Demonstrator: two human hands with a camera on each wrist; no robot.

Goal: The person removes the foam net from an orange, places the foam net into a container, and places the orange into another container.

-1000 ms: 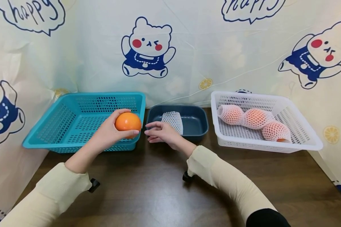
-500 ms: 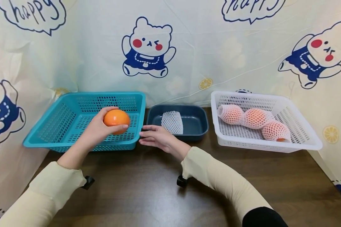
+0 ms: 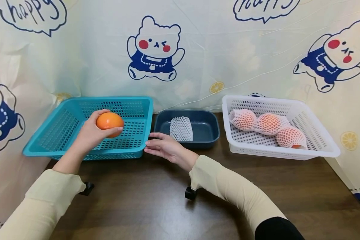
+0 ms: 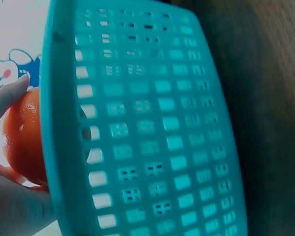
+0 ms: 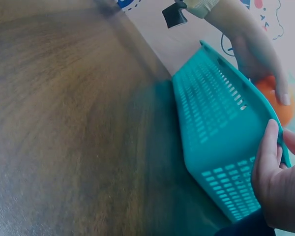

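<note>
In the head view my left hand (image 3: 88,135) grips a bare, shiny orange (image 3: 110,122), holding it over the teal basket (image 3: 117,153). The left wrist view has the orange (image 4: 24,140) partly hidden behind the basket's rim (image 4: 54,123), with fingers and thumb around it. At the basket's front right corner, my right hand (image 3: 169,149) pinches the rim. That grip is plainer in the right wrist view, where thumb and fingers of the right hand (image 5: 282,191) lie on opposite sides of the rim.
Beside the teal basket stands a dark blue box (image 3: 205,144) with a white foam fruit net (image 3: 181,129) in it. Farther right, a white basket (image 3: 282,154) contains three net-wrapped fruits (image 3: 268,124). A printed curtain (image 3: 198,60) hangs behind the wooden table (image 3: 144,200).
The left hand has carried the orange leftward, from the teal basket's right edge to over its middle. My right hand has shifted left from the dark box onto the basket's corner.
</note>
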